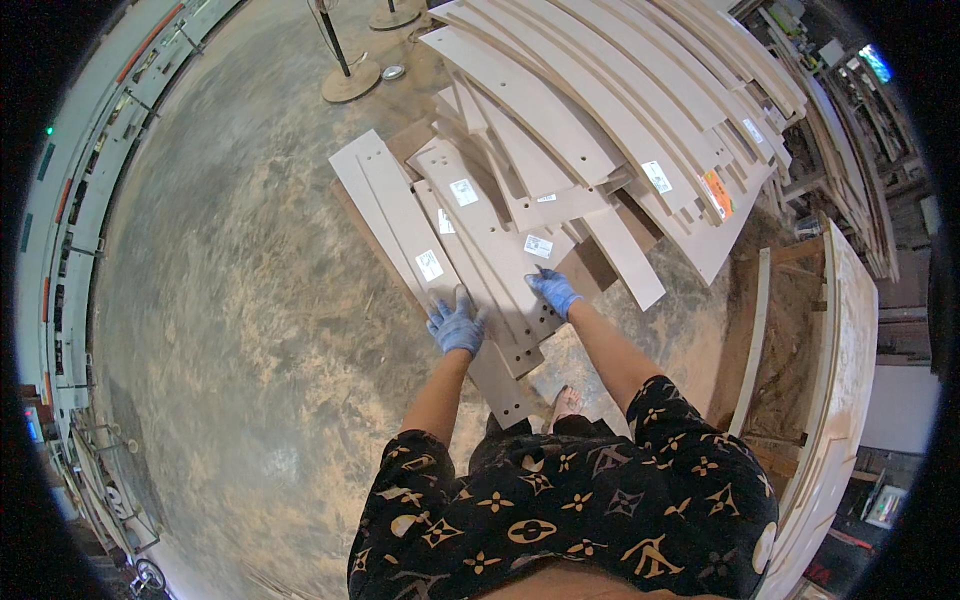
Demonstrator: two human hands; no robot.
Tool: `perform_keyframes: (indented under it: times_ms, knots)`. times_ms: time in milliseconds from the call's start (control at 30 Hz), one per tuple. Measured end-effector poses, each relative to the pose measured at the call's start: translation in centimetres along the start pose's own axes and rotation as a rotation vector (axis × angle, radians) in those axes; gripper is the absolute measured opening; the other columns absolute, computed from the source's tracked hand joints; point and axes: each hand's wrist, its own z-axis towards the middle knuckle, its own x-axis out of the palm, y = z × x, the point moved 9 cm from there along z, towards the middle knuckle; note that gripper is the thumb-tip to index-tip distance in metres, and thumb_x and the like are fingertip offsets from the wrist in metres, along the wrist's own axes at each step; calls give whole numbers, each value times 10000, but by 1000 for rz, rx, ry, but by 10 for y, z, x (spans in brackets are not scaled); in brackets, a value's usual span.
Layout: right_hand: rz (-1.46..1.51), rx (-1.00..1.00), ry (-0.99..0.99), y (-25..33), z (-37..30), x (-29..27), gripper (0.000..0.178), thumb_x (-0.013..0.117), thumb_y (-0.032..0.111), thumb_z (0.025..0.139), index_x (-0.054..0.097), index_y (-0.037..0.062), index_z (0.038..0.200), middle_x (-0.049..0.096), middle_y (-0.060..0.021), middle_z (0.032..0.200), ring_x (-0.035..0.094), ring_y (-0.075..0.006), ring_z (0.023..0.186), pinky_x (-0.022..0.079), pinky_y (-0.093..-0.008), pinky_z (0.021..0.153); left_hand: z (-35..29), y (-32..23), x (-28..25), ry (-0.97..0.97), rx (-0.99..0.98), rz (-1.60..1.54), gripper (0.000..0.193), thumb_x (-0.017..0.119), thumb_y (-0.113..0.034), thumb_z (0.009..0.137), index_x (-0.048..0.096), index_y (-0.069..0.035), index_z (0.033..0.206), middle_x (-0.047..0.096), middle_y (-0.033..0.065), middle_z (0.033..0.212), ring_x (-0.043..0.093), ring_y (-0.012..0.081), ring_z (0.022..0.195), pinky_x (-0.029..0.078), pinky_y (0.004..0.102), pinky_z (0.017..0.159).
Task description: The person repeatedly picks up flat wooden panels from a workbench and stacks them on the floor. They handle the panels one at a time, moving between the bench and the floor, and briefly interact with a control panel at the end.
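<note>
Long pale furniture boards with drilled holes lie overlapping on the floor in front of me. My left hand (456,322), in a blue glove, lies on the left labelled board (385,205) with its fingers spread. My right hand (556,291), also gloved in blue, is closed at the right edge of the neighbouring board (485,245); its fingertips reach over the top, and its grip underneath is hidden. White labels (429,265) are stuck on several boards. The lower ends of the boards reach toward my feet.
A large fanned stack of boards (600,95) lies ahead and to the right. A wooden crate-like frame (835,330) stands at my right. Round-based metal stands (350,82) are at the far side of the stained concrete floor (240,270). Machinery or racking (85,210) runs along the left.
</note>
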Motion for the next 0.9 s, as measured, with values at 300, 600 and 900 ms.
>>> perform_keyframes:
  times_ms: [300,600,900]
  knots:
    - [-175,11,-176,-28,52,-51,373,617,327,799,591,-2,973,583,-114,760,526,-191,695,440,-321,665,5,-23,-4,-6,-4,150,838,587,-621,697,261,-304,1401,16,152,1502,128,472,1327,106,526,1079]
    - [-582,-60,-496,30,-10,-68,576,651,420,734,497,165,1227,473,-166,1259,457,-298,1171,339,-429,981,4,-22,1,-8,158,99,924,699,-567,616,299,-253,1388,50,179,1489,53,495,1325,123,491,1091]
    - [-955,-33,-581,54,-52,-65,583,582,395,776,426,217,1308,358,-141,1376,371,-325,1235,319,-516,975,23,-23,25,-37,140,186,975,671,-599,638,275,-140,1401,123,209,1473,81,384,1361,67,441,1107]
